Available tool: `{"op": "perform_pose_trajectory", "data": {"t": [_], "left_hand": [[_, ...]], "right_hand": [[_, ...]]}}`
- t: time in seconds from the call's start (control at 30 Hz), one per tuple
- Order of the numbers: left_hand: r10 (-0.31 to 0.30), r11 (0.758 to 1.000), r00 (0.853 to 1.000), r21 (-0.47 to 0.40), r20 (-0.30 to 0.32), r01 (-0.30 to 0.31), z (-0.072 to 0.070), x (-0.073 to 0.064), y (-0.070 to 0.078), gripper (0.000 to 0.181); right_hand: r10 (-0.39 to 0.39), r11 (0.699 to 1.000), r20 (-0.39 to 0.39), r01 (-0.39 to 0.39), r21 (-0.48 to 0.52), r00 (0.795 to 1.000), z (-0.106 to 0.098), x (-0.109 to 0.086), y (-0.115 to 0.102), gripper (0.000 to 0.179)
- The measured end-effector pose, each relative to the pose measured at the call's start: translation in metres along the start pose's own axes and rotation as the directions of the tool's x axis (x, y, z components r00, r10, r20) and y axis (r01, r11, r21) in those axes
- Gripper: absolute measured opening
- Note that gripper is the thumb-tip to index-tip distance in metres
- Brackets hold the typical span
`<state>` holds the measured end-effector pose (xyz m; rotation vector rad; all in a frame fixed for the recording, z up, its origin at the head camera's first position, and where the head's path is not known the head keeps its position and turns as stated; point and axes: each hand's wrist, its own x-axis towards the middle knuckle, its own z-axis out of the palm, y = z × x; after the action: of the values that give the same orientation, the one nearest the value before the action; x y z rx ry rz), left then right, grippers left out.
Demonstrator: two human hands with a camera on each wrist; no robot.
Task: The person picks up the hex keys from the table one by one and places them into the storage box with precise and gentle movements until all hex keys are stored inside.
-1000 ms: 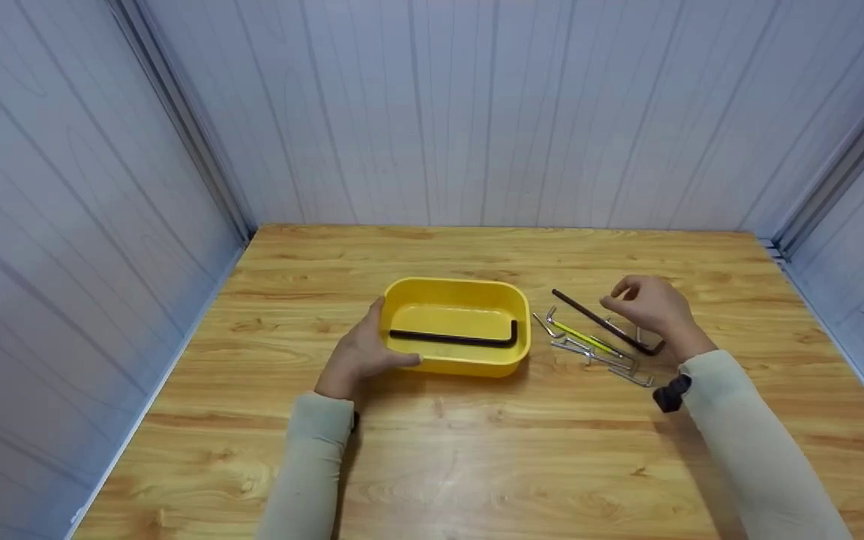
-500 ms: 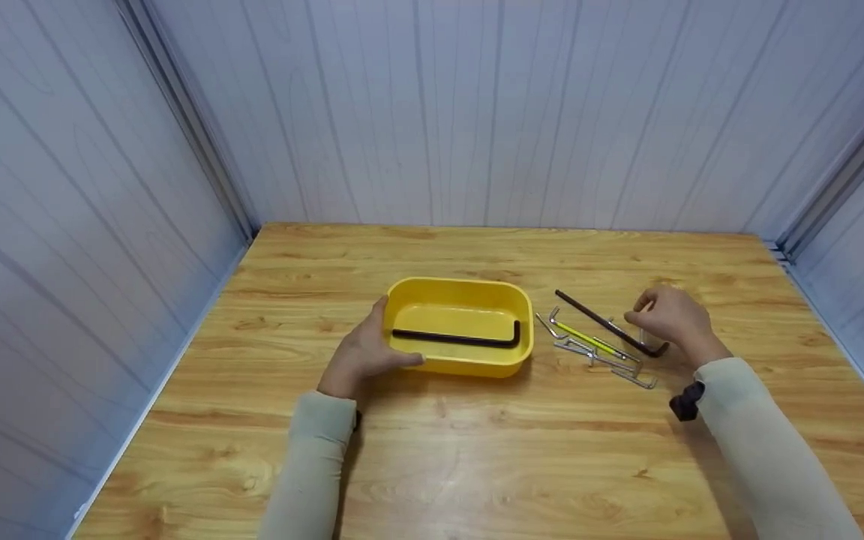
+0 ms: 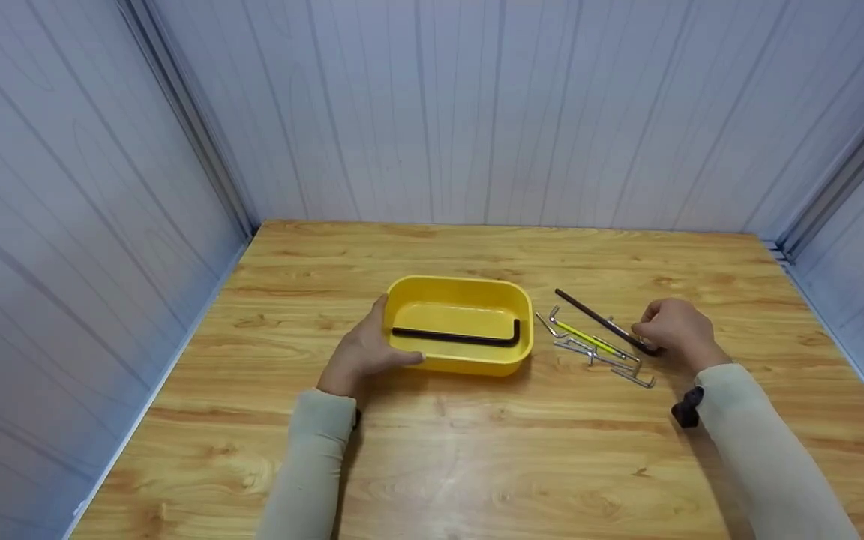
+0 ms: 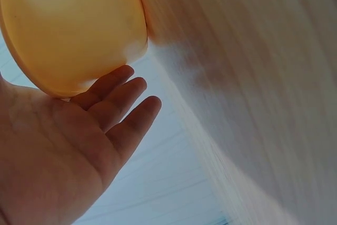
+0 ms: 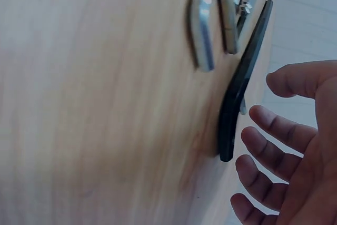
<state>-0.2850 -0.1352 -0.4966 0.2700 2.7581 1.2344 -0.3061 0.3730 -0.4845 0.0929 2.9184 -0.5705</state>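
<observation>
Your left hand [image 3: 361, 352] holds the one tray [image 3: 454, 289], fingers round its left end; inside lies one black key [image 3: 451, 337], long axis left to right, short arm pointing far; to the right on the table [image 3: 477, 450] lie one yellow key [image 3: 576, 332], several silver keys [image 3: 631, 376] too overlapped to count, and a second black key [image 3: 586, 309], running far left to near right, its bent end beside your right hand [image 3: 678, 330]; that hand's fingers are loosely bent, thumb apart, gripping nothing.
</observation>
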Motion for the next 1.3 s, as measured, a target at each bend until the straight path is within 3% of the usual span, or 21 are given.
{"op": "perform_pose_trajectory", "data": {"t": [0.3,0.53,0.73,0.97,1.3], "left_hand": [[-0.035,0.999,0.999,0.017,-0.002,0.035,0.0007,-0.0026,-0.0010,0.133],[-0.028,1.000,1.000,0.011,-0.001,0.028,0.0007,-0.0034,-0.0005,0.134],[-0.037,0.999,0.999,0.023,0.004,0.037,0.0002,-0.0047,-0.0001,0.133],[0.003,1.000,1.000,0.020,-0.009,-0.003,0.0008,-0.0030,-0.0011,0.132],[-0.024,0.999,1.000,0.023,-0.009,0.025,0.0012,-0.0032,-0.0007,0.133]], "right_hand": [[-0.011,1.000,-0.032,0.011,0.009,0.999,0.0043,-0.0006,0.0012,0.019],[-0.048,0.999,-0.053,0.048,0.007,0.997,0.0058,0.0003,0.0033,0.016],[-0.046,0.999,-0.033,0.046,-0.003,0.998,0.0057,0.0000,0.0025,0.016],[-0.045,0.999,-0.025,0.045,0.000,0.999,0.0050,-0.0003,0.0020,0.020],[-0.044,0.999,-0.034,0.045,0.013,0.998,0.0074,0.0023,0.0036,0.019]]}}
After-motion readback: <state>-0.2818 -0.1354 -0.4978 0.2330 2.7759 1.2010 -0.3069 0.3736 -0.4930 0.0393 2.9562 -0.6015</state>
